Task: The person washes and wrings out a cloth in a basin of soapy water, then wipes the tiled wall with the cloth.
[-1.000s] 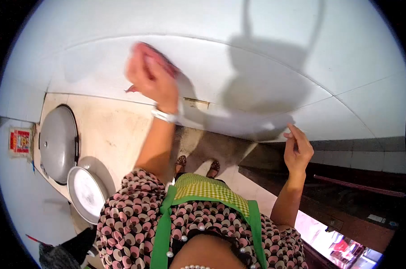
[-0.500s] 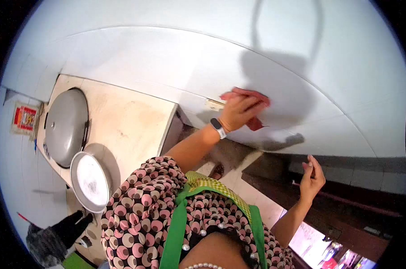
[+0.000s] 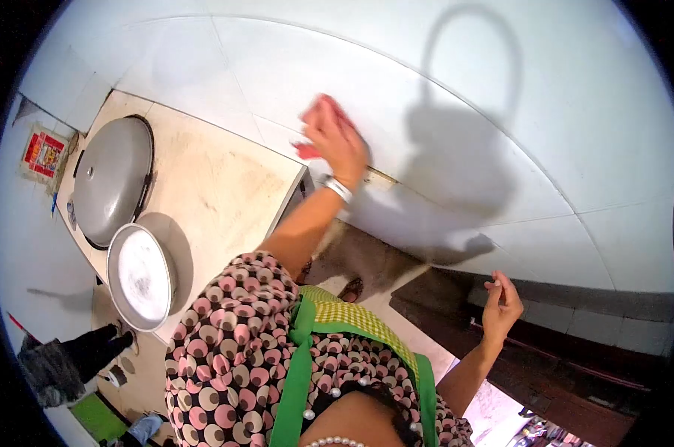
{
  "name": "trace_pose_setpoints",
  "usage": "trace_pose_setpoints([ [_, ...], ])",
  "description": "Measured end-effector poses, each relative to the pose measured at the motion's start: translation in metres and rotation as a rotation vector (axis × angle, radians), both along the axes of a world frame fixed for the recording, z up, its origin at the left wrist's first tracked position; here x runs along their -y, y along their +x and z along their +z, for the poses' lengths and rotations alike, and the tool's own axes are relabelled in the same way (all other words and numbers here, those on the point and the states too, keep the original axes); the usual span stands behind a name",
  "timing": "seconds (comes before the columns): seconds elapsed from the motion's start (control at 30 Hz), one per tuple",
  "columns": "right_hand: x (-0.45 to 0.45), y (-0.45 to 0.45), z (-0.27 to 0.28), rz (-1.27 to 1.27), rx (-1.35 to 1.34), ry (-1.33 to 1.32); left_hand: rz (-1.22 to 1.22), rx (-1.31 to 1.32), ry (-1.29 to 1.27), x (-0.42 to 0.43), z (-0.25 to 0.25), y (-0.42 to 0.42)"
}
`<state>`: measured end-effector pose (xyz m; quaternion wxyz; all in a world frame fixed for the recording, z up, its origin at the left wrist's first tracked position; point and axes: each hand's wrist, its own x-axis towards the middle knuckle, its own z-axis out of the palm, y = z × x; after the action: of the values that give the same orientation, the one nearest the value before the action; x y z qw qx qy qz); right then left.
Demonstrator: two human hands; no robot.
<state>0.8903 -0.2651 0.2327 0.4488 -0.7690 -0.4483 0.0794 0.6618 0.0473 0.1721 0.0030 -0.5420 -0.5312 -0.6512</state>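
Cloth [image 3: 306,151], red: at 12 o'clock from the wearer's chest, up against the white wall [image 3: 277,74], bunched under and around the fingers. Clock is read with 12 straight ahead.

Left hand [image 3: 341,147]: clenched on the cloth. Fingers point toward 11 o'clock; one cloth end sticks out at about 8 o'clock from the hand. Hand and cloth edges blurred, so exact finger placement cannot be told. Pale wristband [image 3: 339,188] just behind the hand.

Right hand [image 3: 502,305]: at 2 o'clock from the chest, held off the wall, fingers loosely bent. Grip released; nothing seen in it.

Nearby: narrow yellowish strip [image 3: 382,176] in the wall, at 4 to 5 o'clock from the cloth. Counter [image 3: 218,194] at 11 o'clock from the chest, its near corner close to the left wrist. Grey domed lid [image 3: 117,179] between 10 and 11 o'clock; round metal basin [image 3: 140,279] at 10, beside the lid and partly past the counter edge.

Handling notes (judgement): a wiping stroke should work best with the cloth spread flat under palm and fingers; bunched, it probably bears on a few folds only. Tucking in the loose end should prevent snagging at the strip. Even pressure, overlapping passes. Wrist and forearm best held clear of the counter corner. Body shadow, at about 1 o'clock, may hide marks; an angled look should help.
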Motion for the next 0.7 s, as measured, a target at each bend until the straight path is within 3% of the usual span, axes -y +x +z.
trace_pose_setpoints([
  [0.1,-0.001,0.007,0.002,0.032,0.024,-0.077,-0.155,-0.025,-0.028,0.045,-0.040,0.061],
  [0.13,-0.002,0.007,0.005,0.047,0.035,-0.084,-0.732,0.731,-0.257,0.037,-0.091,0.084],
  [0.17,-0.004,0.009,0.008,0.065,0.053,-0.087,-0.316,0.006,0.117,0.059,-0.047,0.072],
  [0.3,-0.015,0.014,0.018,0.098,0.113,-0.095,-0.464,-0.101,0.135,0.055,-0.037,0.038],
  [0.37,-0.023,0.011,0.021,0.101,0.098,-0.085,-0.528,-0.155,-0.055,0.043,-0.044,0.011],
  [0.4,-0.024,0.010,0.023,0.094,0.084,-0.072,-0.501,-0.016,-0.045,0.030,-0.047,0.000],
  [0.5,-0.027,0.006,0.026,0.103,0.090,-0.154,-0.047,0.064,-0.119,-0.008,-0.040,-0.042],
  [0.7,-0.035,0.021,0.017,0.227,0.120,-0.170,0.008,-0.055,0.022,-0.044,-0.019,-0.097],
])
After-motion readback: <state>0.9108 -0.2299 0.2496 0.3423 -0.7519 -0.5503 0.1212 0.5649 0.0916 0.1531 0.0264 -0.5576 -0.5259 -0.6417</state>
